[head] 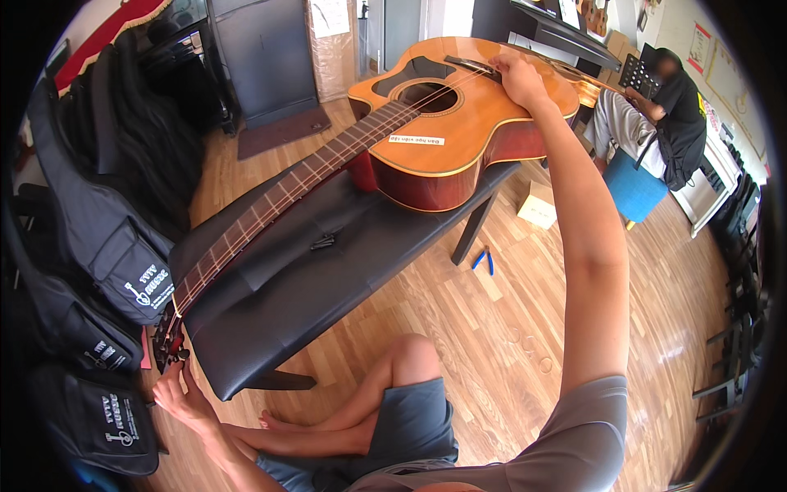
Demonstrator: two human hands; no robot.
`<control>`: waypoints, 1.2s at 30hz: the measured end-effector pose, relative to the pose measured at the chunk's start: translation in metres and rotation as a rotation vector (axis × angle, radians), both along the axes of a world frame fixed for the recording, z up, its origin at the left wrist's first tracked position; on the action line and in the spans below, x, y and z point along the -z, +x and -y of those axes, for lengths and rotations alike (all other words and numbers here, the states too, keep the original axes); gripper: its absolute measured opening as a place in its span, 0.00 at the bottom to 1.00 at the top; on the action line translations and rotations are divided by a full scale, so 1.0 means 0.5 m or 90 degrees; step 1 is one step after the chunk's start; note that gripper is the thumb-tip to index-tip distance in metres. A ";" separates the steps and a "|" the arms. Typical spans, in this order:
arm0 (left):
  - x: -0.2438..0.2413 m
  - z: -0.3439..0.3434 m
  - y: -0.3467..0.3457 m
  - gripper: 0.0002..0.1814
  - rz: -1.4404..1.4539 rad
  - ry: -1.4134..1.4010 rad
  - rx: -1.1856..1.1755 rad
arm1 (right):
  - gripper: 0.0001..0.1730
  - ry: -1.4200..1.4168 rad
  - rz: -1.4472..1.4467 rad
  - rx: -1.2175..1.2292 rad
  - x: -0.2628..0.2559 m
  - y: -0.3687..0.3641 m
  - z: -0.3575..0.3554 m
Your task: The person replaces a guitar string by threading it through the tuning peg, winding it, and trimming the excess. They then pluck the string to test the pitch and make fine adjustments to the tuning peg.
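A cutaway acoustic guitar (479,132) lies face up across a black padded bench (283,270), its body far from me and its neck slanting down to the left. Only a few strings run along the fretboard (289,190). At the headstock (165,344), the fingers of my left hand (184,396) close on a tuning peg (182,355). My right hand (519,80) rests at the bridge (473,66), fingertips bent down onto its right part; whether they pinch anything is hidden. Several small black pegs, probably bridge pins (323,241), lie on the bench.
Blue-handled pliers (484,261), a small carton (538,206) and thin coiled string pieces (544,365) lie on the wooden floor. Black gig bags (117,234) crowd the left side. Another person (673,117) sits on a blue stool (633,187) with a guitar, at right.
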State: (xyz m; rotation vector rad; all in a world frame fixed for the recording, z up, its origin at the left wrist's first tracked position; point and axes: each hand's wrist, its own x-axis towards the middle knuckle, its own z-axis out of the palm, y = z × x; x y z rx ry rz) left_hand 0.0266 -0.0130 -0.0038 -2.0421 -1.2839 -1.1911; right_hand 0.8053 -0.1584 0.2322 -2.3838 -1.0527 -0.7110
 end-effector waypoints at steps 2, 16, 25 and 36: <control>-0.005 0.002 0.005 0.11 -0.005 0.025 0.004 | 0.20 0.001 0.000 0.002 0.001 -0.006 -0.001; 0.003 -0.004 0.005 0.14 -0.015 0.067 -0.056 | 0.21 -0.022 -0.014 0.001 -0.004 -0.040 -0.003; 0.002 0.015 0.052 0.11 0.089 0.035 -0.094 | 0.23 -0.030 -0.017 0.012 -0.010 -0.052 0.011; -0.010 0.025 0.049 0.15 0.173 -0.057 -0.092 | 0.23 -0.017 0.003 0.000 -0.004 -0.042 0.005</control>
